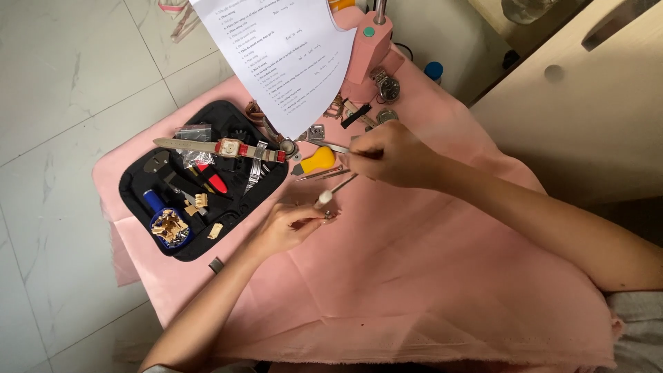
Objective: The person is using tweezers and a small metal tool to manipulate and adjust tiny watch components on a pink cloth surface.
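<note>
The left hand rests on the pink cloth over the tabletop, its grip pinched narrow on a small white-tipped tool. Just above that grip, the right hand closes around a thin metal tool, whose tip points toward the yellow-handled tool beside the black tool case

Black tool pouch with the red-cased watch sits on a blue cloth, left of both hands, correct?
Not quite: the cloth is pink, not blue. The head view shows the black tool pouch with the red-cased watch on it, left of the left hand and right hand.
</note>
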